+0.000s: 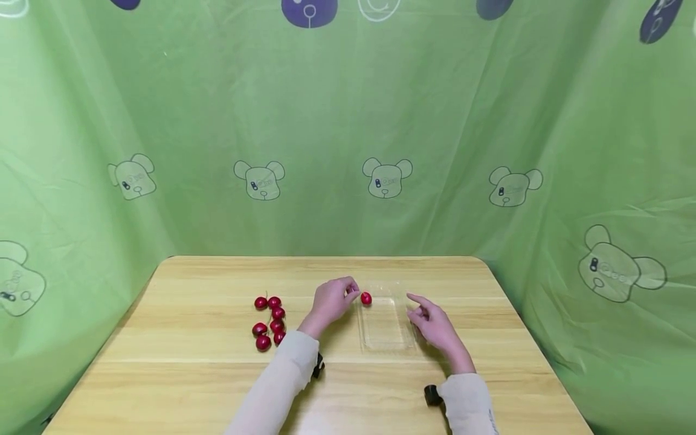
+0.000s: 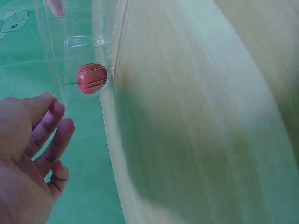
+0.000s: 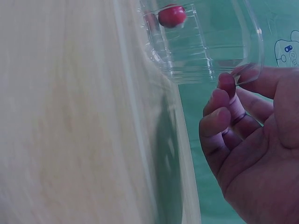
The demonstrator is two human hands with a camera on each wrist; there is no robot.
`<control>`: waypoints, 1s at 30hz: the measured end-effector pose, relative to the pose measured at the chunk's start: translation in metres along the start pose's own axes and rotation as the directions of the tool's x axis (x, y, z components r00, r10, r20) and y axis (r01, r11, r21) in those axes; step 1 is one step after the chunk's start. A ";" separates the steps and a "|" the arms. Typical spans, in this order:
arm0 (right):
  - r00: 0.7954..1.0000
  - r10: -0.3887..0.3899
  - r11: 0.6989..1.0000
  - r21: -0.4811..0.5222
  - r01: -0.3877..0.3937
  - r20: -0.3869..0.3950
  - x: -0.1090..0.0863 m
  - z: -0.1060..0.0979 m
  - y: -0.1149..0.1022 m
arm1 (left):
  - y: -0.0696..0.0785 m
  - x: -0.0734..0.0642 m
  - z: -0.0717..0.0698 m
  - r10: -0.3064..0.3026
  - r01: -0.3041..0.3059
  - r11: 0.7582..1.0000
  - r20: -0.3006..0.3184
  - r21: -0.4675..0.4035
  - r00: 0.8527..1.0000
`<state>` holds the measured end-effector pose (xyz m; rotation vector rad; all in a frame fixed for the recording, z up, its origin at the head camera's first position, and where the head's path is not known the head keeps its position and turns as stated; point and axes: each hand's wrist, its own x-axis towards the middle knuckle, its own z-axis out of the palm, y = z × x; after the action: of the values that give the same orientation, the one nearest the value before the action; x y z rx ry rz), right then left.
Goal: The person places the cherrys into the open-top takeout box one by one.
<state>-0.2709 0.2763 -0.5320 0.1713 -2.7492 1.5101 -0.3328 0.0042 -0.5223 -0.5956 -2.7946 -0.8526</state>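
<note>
A clear plastic box (image 1: 387,349) stands on the table between my two hands. One red cherry (image 1: 366,299) is within its far left corner; whether it touches the bottom I cannot tell. My left hand (image 1: 333,300) is at the box's left rim, thumb and index finger pinching the cherry's thin green stem (image 2: 70,84). On the other side, my right hand (image 1: 435,326) pinches the box's rim (image 3: 259,56) between thumb and fingertip, the other fingers curled below. The cherry (image 3: 172,16) also shows through the box wall in the right wrist view.
Several dark red cherries (image 1: 263,343), some with stems, lie in a loose group on the wooden table (image 1: 190,386), left of my left forearm. A green curtain (image 1: 326,121) with bear-head prints hangs behind the table and at both sides.
</note>
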 end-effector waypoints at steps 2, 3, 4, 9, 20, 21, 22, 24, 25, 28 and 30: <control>1.000 0.001 1.000 0.001 -0.001 -0.002 0.000 0.000 -0.001 | -0.001 0.000 0.000 -0.001 0.001 1.000 -0.001 0.000 1.000; 1.000 0.004 1.000 0.003 -0.004 -0.001 0.000 0.000 -0.001 | -0.001 0.000 -0.001 -0.001 0.001 1.000 -0.002 -0.001 1.000; 1.000 0.006 1.000 0.005 -0.006 -0.001 0.000 0.001 -0.001 | -0.001 0.000 -0.001 -0.001 0.001 1.000 -0.003 -0.004 1.000; 1.000 0.011 1.000 0.010 -0.011 0.003 0.000 0.001 -0.002 | -0.004 -0.003 -0.003 0.001 -0.001 1.000 -0.005 -0.013 1.000; 1.000 0.011 1.000 0.006 -0.011 0.003 0.000 0.002 -0.001 | -0.008 -0.013 -0.014 -0.013 0.011 0.999 -0.030 -0.034 0.999; 1.000 0.009 1.000 0.001 -0.009 0.004 0.000 0.002 -0.001 | -0.009 -0.013 -0.016 -0.014 0.013 0.999 -0.034 -0.040 0.999; 1.000 0.010 1.000 0.002 -0.010 0.004 0.000 0.002 -0.001 | -0.009 -0.014 -0.018 -0.018 0.016 0.999 -0.037 -0.043 0.999; 1.000 0.011 1.000 0.000 -0.011 0.002 0.000 0.002 -0.001 | -0.010 -0.016 -0.023 -0.023 0.021 0.999 -0.043 -0.049 0.999; 1.000 0.008 1.000 -0.002 -0.008 0.003 0.001 0.002 0.000 | -0.011 -0.017 -0.026 -0.027 0.024 0.998 -0.046 -0.052 0.999; 1.000 0.003 1.000 -0.007 -0.003 0.005 0.001 0.002 0.000 | -0.014 -0.018 -0.037 -0.038 0.035 0.998 -0.059 -0.060 0.998; 1.000 0.004 1.000 -0.010 -0.004 0.006 0.002 0.003 0.001 | -0.019 -0.019 -0.045 -0.047 0.043 0.997 -0.071 -0.065 0.996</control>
<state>-0.2730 0.2745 -0.5344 0.1709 -2.7620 1.4992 -0.3214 -0.0416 -0.4997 -0.5023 -2.7342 -0.9558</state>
